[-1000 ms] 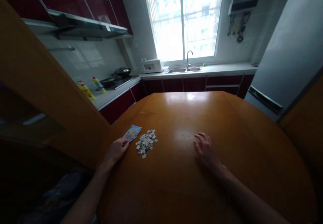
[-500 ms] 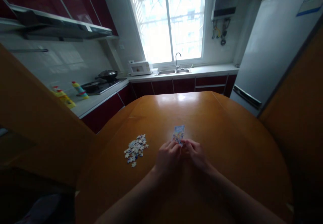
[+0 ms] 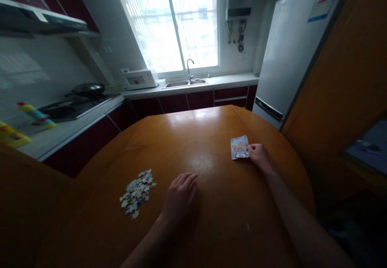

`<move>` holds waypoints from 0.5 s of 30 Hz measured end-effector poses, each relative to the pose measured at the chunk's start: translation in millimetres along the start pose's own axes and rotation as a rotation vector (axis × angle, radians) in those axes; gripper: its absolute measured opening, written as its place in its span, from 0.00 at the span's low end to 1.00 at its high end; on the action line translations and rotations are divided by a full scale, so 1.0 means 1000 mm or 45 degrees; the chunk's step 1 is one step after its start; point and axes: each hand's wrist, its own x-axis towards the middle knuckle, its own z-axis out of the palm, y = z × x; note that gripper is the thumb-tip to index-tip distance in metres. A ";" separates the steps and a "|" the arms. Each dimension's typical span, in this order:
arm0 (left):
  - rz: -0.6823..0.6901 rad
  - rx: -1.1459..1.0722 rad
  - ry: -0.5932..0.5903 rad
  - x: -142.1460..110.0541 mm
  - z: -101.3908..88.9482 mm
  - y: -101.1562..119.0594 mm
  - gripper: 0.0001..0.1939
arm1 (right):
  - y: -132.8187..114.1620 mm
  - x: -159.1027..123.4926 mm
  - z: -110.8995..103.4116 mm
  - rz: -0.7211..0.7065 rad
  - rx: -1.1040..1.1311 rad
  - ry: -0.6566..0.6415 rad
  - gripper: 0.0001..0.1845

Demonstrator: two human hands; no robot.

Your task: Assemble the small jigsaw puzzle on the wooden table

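Observation:
A small picture sheet, bluish with colourful figures, lies at the right of the wooden table. My right hand pinches its right edge between thumb and fingers. Near the middle rests my left hand, relaxed and holding nothing, its fingers loosely bent and the thumb a little apart. To the left of that hand is a heap of jigsaw puzzle pieces, mostly pale backs with a few blue ones. My left hand does not touch the heap.
Beyond the table runs a counter with a microwave, a sink and a stove with a lidded pan. Yellow bottles stand at the left. A fridge is at the right.
The picture sheet went from my left hand to my right hand, passing through both in the middle, and moved to the right. My left hand let go. The view turned right.

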 end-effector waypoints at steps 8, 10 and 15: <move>-0.555 -0.307 0.276 0.021 -0.087 -0.030 0.16 | 0.020 0.007 0.004 -0.094 -0.256 0.094 0.22; -0.680 -0.275 0.325 0.016 -0.106 -0.047 0.18 | 0.022 0.004 0.014 -0.182 -0.329 0.075 0.24; -0.831 -0.092 0.256 -0.030 -0.120 -0.112 0.25 | 0.034 0.007 0.025 -0.238 -0.492 0.016 0.20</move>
